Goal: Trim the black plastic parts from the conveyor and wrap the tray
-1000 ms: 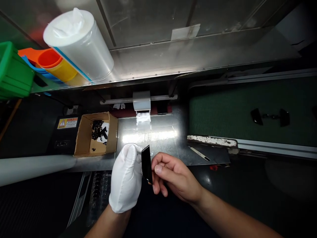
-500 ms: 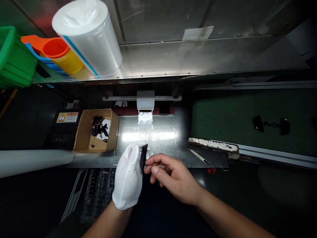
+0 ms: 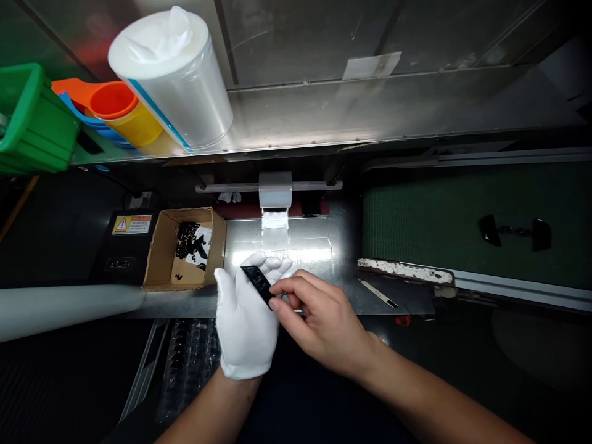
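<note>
My left hand [image 3: 250,336], in a white glove, is palm up with its thumb apart and its fingers stretched loosely. Across its palm and finger bases lies a flat, glossy black piece [image 3: 257,284], shaped like a slanted strip, with faint marks on its face. I cannot make out exactly what it is. My bare right hand [image 3: 319,314] pinches the lower right end of this piece between thumb and forefinger, its other fingers curled behind.
Left of my hands stands a cardboard box [image 3: 185,277] with small black parts. Behind them hangs a label roll [image 3: 275,190] on a rod. A pen-like tool [image 3: 377,292] lies beside the green conveyor belt [image 3: 425,209], which carries black parts [image 3: 541,234]. A wipe roll [image 3: 198,92] stands on the shelf.
My left hand has turned from edge-on to palm up and opened out. The black piece now shows its broad face, and my right fingers have closed on its end.
</note>
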The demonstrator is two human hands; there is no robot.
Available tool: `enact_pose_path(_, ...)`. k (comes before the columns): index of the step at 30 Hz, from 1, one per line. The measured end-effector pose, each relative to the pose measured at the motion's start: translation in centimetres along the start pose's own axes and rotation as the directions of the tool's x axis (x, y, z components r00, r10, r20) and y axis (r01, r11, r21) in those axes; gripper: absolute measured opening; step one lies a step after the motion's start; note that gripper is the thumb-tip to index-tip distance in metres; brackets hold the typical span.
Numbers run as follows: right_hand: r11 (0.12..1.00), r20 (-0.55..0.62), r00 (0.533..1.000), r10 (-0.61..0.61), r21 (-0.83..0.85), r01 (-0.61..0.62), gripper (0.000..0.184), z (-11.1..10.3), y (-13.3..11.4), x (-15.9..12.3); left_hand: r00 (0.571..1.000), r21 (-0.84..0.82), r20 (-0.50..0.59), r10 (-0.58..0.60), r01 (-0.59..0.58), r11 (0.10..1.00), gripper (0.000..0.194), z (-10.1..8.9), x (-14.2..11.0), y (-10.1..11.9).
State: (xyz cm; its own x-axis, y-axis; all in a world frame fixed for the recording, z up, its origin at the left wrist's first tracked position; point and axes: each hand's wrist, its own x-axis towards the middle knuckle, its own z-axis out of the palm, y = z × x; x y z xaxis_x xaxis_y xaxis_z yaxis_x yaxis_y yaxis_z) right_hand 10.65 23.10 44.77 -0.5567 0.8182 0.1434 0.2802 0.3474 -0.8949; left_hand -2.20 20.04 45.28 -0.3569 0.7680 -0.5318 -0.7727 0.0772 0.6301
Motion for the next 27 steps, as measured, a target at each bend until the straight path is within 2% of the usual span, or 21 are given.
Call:
enact_pose_path(4,0.991,0.000,1.000,-0.021,-0.131,0.021,0.012,0.8,-0.3,1.2,0.999,-0.058,0.040,0.030,-0.027,0.998,0.055,-0.1,-0.7,-0.8)
enact_pose_path(8,0.989,0.015,1.000,-0.004,-0.144,0.007,0.010,1.1,0.0,1.3,0.993,-0.128,0.105,0.059,-0.046,0.991,0.051,-0.4,-0.9,-1.4)
enact_pose_path(14,0.999,0.001,0.999,0.039,0.016,-0.039,0.007,0.3,0.7,0.0,0.994,-0.143,0.062,-0.090,0.098,0.985,0.034,-1.2,0.4,-1.7)
enact_pose_path(17,0.998,-0.009,0.998,0.068,0.011,-0.068,0.008,-0.9,1.5,-0.7,0.988,-0.126,0.037,-0.152,0.155,0.980,0.032,-1.5,0.8,-1.6)
enact_pose_path(19,0.999,0.037,0.999,0.003,-0.054,-0.001,0.011,-1.9,2.0,-0.7,0.984,-0.104,0.022,-0.178,0.179,0.978,0.032,-1.5,0.9,-1.4)
enact_pose_path(21,0.977,0.135,0.986,-0.100,-0.175,0.123,0.015,-2.9,2.2,-0.4,0.980,-0.065,0.031,-0.197,0.199,0.978,0.033,-1.4,0.8,-1.2)
enact_pose_path(24,0.866,0.323,0.924,-0.203,-0.382,0.324,0.019,-4.0,1.8,0.7,0.979,0.026,0.062,-0.194,0.193,0.981,0.035,-1.3,0.5,-1.1)
enact_pose_path(27,0.756,0.445,0.865,-0.232,-0.476,0.448,0.022,-4.5,1.3,1.6,0.986,0.120,0.080,-0.150,0.139,0.983,0.035,-1.3,0.3,-1.3)
